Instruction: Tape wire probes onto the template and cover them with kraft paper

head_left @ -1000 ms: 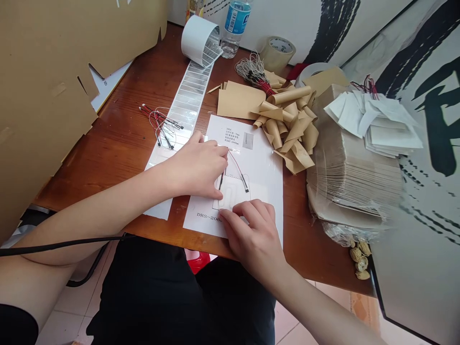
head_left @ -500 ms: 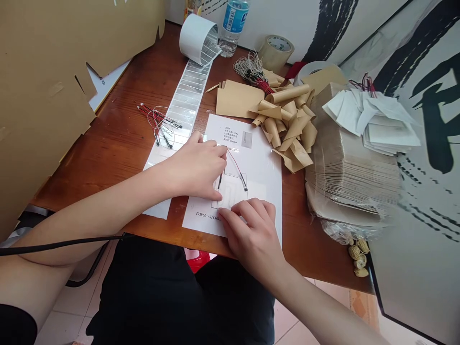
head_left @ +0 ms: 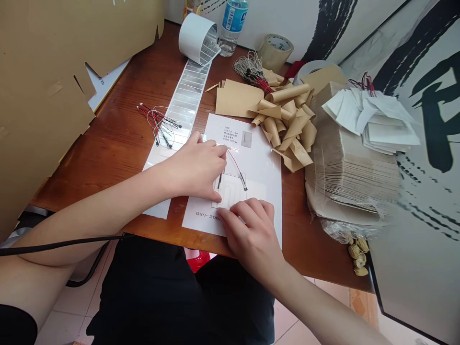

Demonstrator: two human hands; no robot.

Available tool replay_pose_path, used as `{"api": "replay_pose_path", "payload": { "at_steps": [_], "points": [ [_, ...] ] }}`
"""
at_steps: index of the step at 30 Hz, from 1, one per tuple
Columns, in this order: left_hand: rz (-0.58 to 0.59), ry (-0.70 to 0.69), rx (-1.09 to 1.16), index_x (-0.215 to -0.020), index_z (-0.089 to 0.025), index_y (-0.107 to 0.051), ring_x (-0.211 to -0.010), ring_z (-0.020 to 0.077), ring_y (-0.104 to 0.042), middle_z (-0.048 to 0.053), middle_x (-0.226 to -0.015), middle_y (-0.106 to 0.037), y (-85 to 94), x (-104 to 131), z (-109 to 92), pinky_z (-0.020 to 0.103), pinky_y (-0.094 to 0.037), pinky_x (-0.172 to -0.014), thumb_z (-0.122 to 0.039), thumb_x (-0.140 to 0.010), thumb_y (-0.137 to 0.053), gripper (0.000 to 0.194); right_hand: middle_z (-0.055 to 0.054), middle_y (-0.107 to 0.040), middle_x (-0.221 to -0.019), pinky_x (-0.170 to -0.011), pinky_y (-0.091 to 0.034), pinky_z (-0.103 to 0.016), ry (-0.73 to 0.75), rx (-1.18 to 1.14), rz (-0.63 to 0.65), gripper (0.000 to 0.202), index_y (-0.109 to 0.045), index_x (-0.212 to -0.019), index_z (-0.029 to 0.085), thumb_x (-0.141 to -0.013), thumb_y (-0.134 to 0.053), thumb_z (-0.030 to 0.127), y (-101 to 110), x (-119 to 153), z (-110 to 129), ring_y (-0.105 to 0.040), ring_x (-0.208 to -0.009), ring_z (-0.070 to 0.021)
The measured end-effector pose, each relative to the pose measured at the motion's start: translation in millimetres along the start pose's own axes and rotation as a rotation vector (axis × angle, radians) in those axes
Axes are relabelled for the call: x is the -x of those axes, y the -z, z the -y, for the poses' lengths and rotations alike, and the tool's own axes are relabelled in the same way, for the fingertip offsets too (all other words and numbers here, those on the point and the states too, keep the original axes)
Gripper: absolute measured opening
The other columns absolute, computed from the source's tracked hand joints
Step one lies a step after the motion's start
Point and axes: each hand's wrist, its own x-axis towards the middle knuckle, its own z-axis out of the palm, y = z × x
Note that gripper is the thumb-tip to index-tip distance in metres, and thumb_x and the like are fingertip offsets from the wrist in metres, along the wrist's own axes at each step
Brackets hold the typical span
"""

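Note:
A printed white sheet lies on the table under both hands, with a thin translucent film over its outlined rectangle. A thin red and black wire lead with a small dark tip runs down across the film. My left hand rests over the sheet's left side, its fingertips on the wire's upper end and its thumb spread apart near the film's left edge. At the film's lower edge, my right hand is closed with curled fingers and thumb. Its fingertips are partly hidden.
Several wire leads lie on the label strip, unrolled from a roll. Curled brown paper pieces and a tall stack of packets stand right. Behind are a water bottle, a tape roll and bundled wires.
Both hands stay in nearly the same place. My right hand has shifted very slightly to the left at the film's lower edge.

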Motion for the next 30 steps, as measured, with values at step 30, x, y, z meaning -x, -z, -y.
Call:
{"api": "replay_pose_path", "payload": {
  "at_steps": [30],
  "points": [
    [-0.021, -0.015, -0.038, -0.108, -0.014, -0.078, -0.112, 0.0349, -0.059, 0.015, -0.127, -0.069, -3.2, 0, -1, 0.048, -0.031, -0.095, -0.059, -0.082, -0.068, 0.052, -0.003, -0.062, -0.079, -0.076, -0.033, -0.036, -0.089, -0.029, 0.058, 0.014, -0.067, -0.088, 0.02, -0.099, -0.061, 0.015, 7, -5, -17, -0.051, -0.079, -0.0194]
  ]
}}
